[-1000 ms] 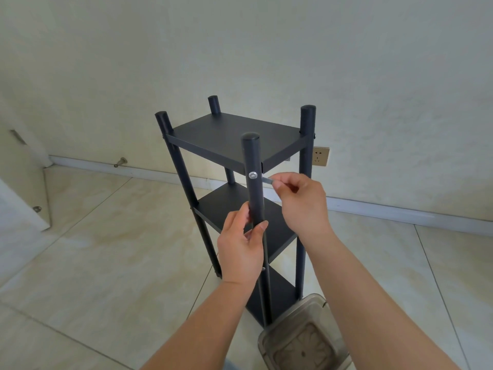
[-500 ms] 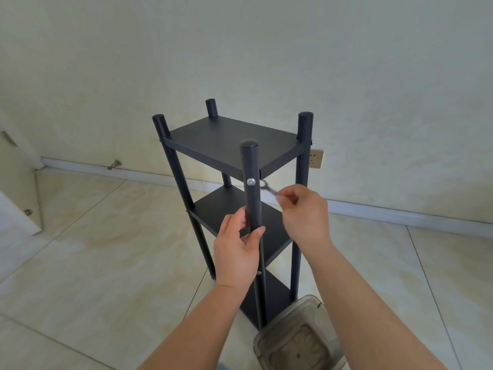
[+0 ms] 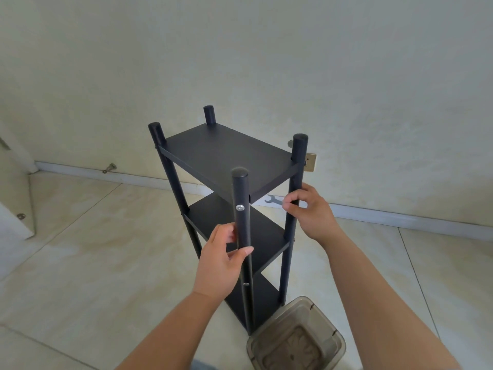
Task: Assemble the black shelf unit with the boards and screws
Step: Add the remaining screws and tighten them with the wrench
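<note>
The black shelf unit [image 3: 229,153] stands upright on the tiled floor, with three boards between four round posts. A silver screw [image 3: 240,207] shows in the near post just below the top board. My left hand [image 3: 222,263] is wrapped around that near post under the screw. My right hand [image 3: 310,209] is by the right post, pinching a small flat metal wrench [image 3: 273,200] whose open jaw points left, clear of the screw.
A translucent grey plastic container [image 3: 296,340] sits on the floor against the shelf's near right foot. A wall socket [image 3: 310,162] is behind the right post. A door stop [image 3: 109,168] projects from the skirting at left, beside a white door [image 3: 13,198].
My right hand has pulled the wrench off the screw and moved right to the right post. The left hand has kept its hold on the near post.
</note>
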